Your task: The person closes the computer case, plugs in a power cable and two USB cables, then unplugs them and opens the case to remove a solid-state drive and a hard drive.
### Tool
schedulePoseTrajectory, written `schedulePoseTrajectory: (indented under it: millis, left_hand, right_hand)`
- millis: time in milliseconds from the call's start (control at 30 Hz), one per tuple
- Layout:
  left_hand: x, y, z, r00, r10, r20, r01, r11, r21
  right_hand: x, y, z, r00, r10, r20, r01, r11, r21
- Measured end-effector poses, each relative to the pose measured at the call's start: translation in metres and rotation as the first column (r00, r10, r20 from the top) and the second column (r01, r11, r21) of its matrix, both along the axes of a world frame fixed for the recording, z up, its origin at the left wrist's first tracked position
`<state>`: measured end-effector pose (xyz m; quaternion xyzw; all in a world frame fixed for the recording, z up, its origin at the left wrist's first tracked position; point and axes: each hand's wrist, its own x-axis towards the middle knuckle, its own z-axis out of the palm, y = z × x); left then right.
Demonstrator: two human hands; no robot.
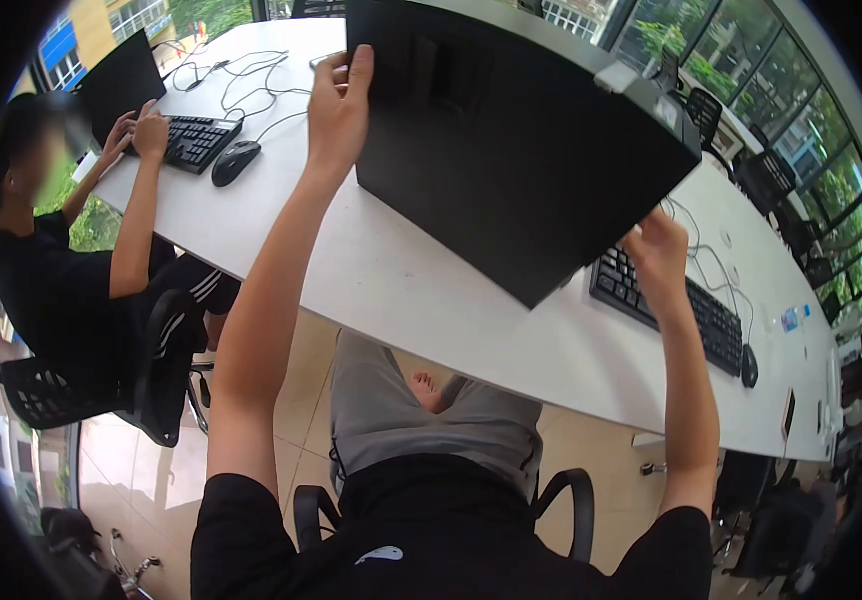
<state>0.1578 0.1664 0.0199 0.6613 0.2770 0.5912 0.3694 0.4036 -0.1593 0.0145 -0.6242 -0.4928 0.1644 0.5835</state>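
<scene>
A large black computer case point(511, 150) stands at an angle on the white table point(391, 250) in front of me, its broad flat side facing me. My left hand point(339, 110) grips its left edge, with the thumb on the near side and the fingers partly hidden. Low on the right, my right hand point(659, 245) holds the case's edge, and some of its fingertips are out of sight. Just beneath that hand lies a black keyboard point(716, 325), partly covered by the case. A black mouse point(749, 366) rests at the keyboard's right end.
To the left, a seated person point(71, 270) has both hands by a second keyboard point(196, 142) and a dark screen point(121, 88). Another mouse point(237, 163) lies near me. Cables point(251, 85) run across the table. At right are a water bottle point(791, 318) and a phone point(788, 412).
</scene>
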Motion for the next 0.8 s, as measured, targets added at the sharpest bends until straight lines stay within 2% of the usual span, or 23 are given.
schedulePoseTrajectory:
  millis: [67,100,200,233,333,367,433,667,800]
  left_hand:
    - [-0.003,0.000,-0.006,1.000,-0.010,-0.027,0.010,1.000,0.001]
    - [-0.005,-0.006,-0.006,0.999,-0.007,-0.033,0.007,1.000,0.015]
    - [-0.013,-0.014,-0.012,0.999,-0.014,-0.044,0.017,0.998,0.067]
    - [-0.015,-0.019,-0.011,0.999,-0.027,-0.046,0.029,0.998,0.059]
    - [-0.014,-0.021,-0.013,0.999,-0.028,-0.037,0.030,0.997,0.068]
    - [-0.012,-0.022,-0.015,0.999,-0.001,-0.040,0.004,0.997,0.077]
    - [-0.006,-0.023,-0.016,0.998,0.054,-0.043,-0.049,0.993,0.106]
    - [-0.003,-0.047,-0.016,1.000,0.022,0.002,-0.022,0.996,0.091]
    - [-0.004,-0.070,-0.009,0.993,0.097,-0.073,-0.085,0.984,0.159]
  right_hand:
    - [0.018,0.006,0.004,0.995,-0.067,0.069,0.066,0.998,0.006]
    - [0.013,0.005,0.016,0.998,-0.064,0.003,0.064,0.998,-0.025]
    - [0.005,0.003,0.033,0.958,0.186,-0.218,-0.180,0.983,0.046]
    - [0.010,0.002,0.029,0.995,0.096,0.020,-0.094,0.992,-0.081]
    - [-0.001,0.010,0.028,0.992,0.034,0.125,-0.025,0.997,-0.078]
    - [0.000,0.013,0.028,0.992,-0.012,0.122,0.026,0.993,-0.113]
    - [0.006,0.018,0.023,0.995,-0.008,0.104,0.015,0.998,-0.065]
    - [0.054,0.048,0.007,0.989,-0.048,0.138,0.040,0.997,0.062]
    - [0.073,0.065,0.006,0.998,-0.056,0.033,0.055,0.998,0.040]
